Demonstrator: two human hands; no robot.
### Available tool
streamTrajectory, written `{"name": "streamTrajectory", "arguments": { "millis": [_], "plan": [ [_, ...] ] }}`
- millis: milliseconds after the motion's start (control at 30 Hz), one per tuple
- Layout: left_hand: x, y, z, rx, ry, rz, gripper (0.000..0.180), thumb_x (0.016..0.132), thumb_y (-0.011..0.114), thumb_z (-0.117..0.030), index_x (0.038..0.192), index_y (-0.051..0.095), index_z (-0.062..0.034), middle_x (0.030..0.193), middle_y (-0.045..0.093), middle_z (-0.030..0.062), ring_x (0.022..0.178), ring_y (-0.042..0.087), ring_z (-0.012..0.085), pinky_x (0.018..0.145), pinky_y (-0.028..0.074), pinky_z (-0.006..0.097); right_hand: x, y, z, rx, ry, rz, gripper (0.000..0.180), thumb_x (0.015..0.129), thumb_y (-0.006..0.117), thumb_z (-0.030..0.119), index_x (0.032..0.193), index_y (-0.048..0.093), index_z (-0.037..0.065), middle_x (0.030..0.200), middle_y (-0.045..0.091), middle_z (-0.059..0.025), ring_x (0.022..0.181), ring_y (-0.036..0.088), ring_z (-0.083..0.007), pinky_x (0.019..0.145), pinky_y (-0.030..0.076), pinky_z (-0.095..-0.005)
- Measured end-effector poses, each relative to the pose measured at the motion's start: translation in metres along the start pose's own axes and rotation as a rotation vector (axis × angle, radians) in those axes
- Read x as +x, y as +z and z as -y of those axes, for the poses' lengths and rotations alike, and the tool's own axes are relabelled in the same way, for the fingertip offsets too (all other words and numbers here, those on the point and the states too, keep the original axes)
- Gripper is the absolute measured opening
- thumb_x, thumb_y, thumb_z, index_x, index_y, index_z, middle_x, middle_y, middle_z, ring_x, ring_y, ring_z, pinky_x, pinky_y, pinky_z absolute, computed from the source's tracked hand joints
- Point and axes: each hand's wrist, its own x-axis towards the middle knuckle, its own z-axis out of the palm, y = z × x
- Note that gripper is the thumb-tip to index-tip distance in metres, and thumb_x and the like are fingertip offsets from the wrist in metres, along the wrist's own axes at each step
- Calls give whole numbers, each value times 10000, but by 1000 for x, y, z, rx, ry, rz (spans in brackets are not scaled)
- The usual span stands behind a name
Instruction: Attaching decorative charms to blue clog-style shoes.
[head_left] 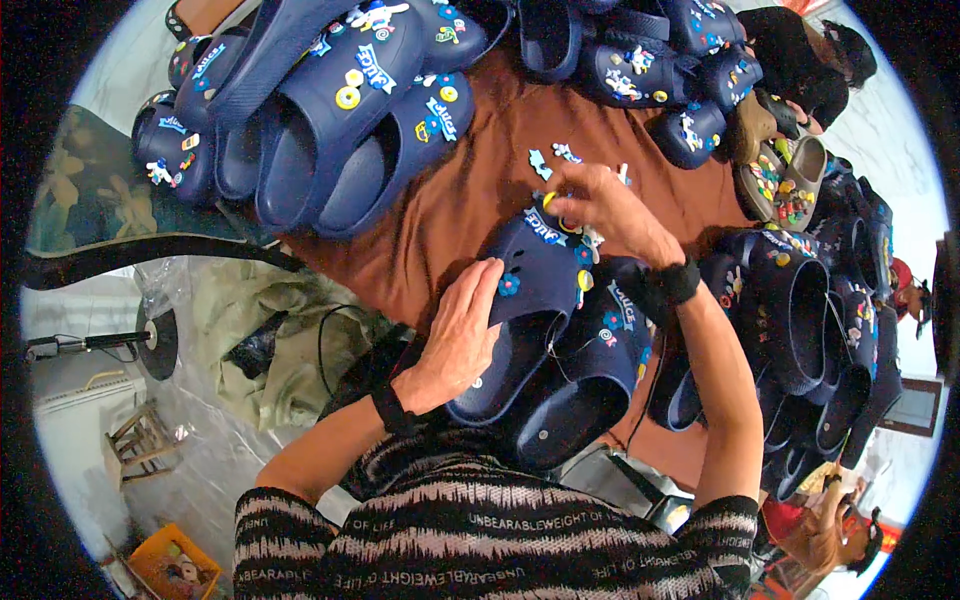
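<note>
Navy clog (530,285), at the near edge of the brown-draped surface (490,150); probably light, springy foam, best held by its side. Left hand (458,335): fingers straight against that side, grip unclear. Right hand (610,210): fingers pinched on yellow charm (549,200). Room: wooden stool (145,440), orange bin (150,585).

You were in what appeared to be a workshop. Navy clogs (335,78) crowded a brown cloth (450,220) before you, loose charms (540,164) lay on it, and other people (820,528) were nearby, right.
</note>
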Motion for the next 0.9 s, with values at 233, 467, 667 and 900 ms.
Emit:
{"name": "streamTrajectory", "arguments": {
  "millis": [233, 467, 667, 900],
  "plan": [
    [2, 2, -2, 40, 39, -15, 802, 810, 667, 25, 1512, 280, -3, 1495, 351, 226, 1388, 357, 406, 1166, 299, 467, -16, 37, 16, -534, -281, -117, 202, 802, 720, 120, 936, 602, 25, 930, 642, -156, 886, 661, -388, 745, 551, -466],
    [2, 5, -1, 43, 33, -31, 794, 804, 671, 16, 1502, 292, -2, 1482, 359, 222, 1362, 380, 409, 1151, 317, 473, -21, 49, 28, -603, -396, -3, 99, 834, 652, 118, 869, 610, 35, 912, 619, -152, 883, 655, -361, 729, 558, -457],
    [2, 2, -2, 35, 43, -33, 790, 794, 683, 15, 1490, 311, -2, 1470, 370, 216, 1347, 394, 408, 1138, 331, 472, -26, 40, 14, -526, -370, 18, 185, 816, 652, 26, 990, 715, 29, 1041, 664, -117, 1016, 624, -334, 870, 519, -418],
    [1, 7, 1, 53, 38, -36, 778, 790, 686, 15, 1484, 333, -8, 1466, 381, 209, 1348, 399, 399, 1129, 339, 475, -34, 49, 17, -660, -282, 16, 307, 735, 655, 5, 998, 762, 119, 1099, 659, -79, 1131, 571, -319, 980, 466, -446]
  ]
}}
